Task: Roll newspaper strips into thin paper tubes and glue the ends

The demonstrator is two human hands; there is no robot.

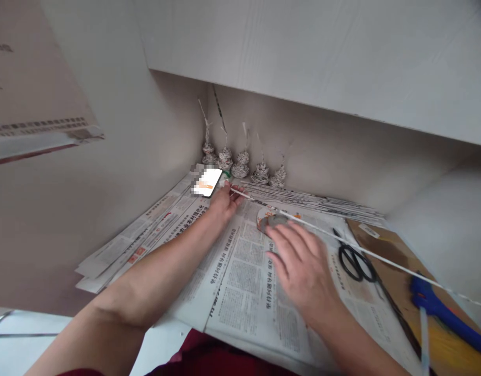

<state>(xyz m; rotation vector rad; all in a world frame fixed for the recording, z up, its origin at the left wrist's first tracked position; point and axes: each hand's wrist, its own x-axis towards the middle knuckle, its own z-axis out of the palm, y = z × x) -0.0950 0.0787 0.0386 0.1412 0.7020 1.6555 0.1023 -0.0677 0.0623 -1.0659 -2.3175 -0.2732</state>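
A long thin rolled-paper stick [322, 227] slants across the newspaper from the centre to the right edge. Its left end is pinched in my left hand [226, 201], which is stretched out near the phone. Below the stick, my right hand [298, 261] reaches forward with its fingers extended. Their tips are at a small rounded grey piece [277, 220] with orange marks beside it; the fingers partly cover it, and I cannot tell its kind. Black-handled scissors [355, 261] lie right of my right hand, under the line of the stick.
Several coiled-paper gourd shapes [240, 166] stand along the back wall. In front lies a bundle of paper sticks [322, 201]. A phone [208, 181] rests at back left on newspaper sheets [240, 266]. A blue glue gun [440, 308] lies on cardboard [375, 245] at right.
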